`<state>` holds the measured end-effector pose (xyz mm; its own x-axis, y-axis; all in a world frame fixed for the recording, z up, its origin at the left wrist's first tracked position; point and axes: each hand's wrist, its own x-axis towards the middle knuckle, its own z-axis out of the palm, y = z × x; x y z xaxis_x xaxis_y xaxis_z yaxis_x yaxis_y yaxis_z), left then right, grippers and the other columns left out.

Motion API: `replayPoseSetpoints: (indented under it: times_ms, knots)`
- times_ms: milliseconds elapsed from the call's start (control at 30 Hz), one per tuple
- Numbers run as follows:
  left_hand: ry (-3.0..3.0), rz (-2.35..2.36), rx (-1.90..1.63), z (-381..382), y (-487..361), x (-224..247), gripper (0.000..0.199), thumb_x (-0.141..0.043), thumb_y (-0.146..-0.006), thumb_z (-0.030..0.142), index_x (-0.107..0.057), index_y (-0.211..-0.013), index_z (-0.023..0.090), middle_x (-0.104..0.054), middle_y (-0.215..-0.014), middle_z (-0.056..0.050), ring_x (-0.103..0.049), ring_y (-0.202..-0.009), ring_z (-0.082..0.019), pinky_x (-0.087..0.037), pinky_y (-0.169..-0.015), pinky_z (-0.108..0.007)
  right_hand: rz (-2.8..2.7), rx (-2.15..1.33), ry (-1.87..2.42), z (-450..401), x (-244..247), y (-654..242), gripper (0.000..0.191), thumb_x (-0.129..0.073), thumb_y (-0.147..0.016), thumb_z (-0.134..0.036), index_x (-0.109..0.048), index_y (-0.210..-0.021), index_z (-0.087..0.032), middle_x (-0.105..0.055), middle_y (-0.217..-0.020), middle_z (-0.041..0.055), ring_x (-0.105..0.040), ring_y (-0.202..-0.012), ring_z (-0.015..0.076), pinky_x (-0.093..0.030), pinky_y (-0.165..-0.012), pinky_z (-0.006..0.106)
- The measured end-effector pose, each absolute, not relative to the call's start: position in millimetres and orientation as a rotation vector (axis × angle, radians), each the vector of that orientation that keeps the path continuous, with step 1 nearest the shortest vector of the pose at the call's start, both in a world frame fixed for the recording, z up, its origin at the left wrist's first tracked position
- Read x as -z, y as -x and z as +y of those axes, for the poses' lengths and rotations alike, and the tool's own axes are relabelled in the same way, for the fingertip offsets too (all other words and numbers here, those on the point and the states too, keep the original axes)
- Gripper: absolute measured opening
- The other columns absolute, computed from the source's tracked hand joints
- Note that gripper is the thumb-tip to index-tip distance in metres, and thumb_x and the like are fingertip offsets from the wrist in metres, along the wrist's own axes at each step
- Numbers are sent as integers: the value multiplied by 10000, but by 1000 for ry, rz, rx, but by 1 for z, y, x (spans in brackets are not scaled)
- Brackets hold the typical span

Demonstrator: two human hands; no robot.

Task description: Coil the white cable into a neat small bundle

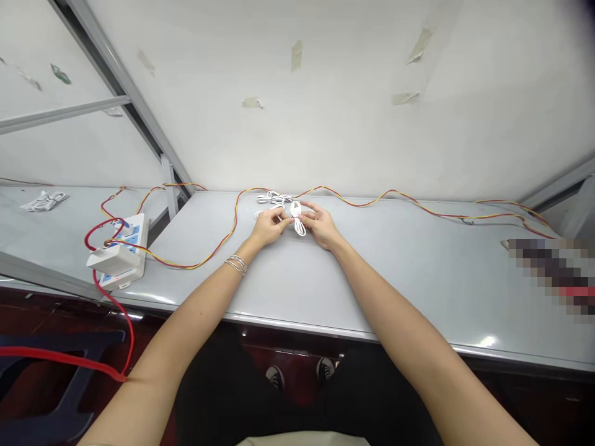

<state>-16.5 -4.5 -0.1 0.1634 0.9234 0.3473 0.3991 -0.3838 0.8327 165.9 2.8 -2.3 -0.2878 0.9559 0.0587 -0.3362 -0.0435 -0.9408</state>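
Note:
A small bundle of white cable (299, 220), pinched in at its middle, is held between both hands above the grey table (297, 279). My left hand (270, 225) grips it from the left with thumb and fingers. From the right, my right hand (320, 225) holds the same bundle between thumb and fingertips. Just behind my left hand, more coiled white cable (274, 198) lies on the table near the wall.
A white power strip (134, 238) with a plugged-in white adapter (111, 260) and red cord stands at the left. Red and yellow wires (367, 204) run along the wall. Another white cable bundle (45, 201) lies far left. A pixelated object (553, 266) is at the right.

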Motion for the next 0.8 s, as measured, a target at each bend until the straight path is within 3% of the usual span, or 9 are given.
replayPoseSetpoints:
  times_ms: [333,800]
  knots:
    - [-1827,1192,-1129,-6,15,-1,288,-655,-808,412,-503,-705,189,-566,-572,25,-550,-474,-115,-413,-485,-238,-1151,-1556,791,3,4,-165,711,-877,-580,-348,-593,-1213,-193,-712,-880,31,-607,-695,143,-482,-673,294]
    - [-1832,1221,-1069,-3,16,1,265,-674,-799,415,-589,-790,165,-627,-650,-7,-573,-487,-116,-422,-474,-232,-1168,-1550,792,3,3,-166,704,-876,-586,-339,-598,-1217,-194,-715,-897,34,-619,-721,152,-485,-692,299]
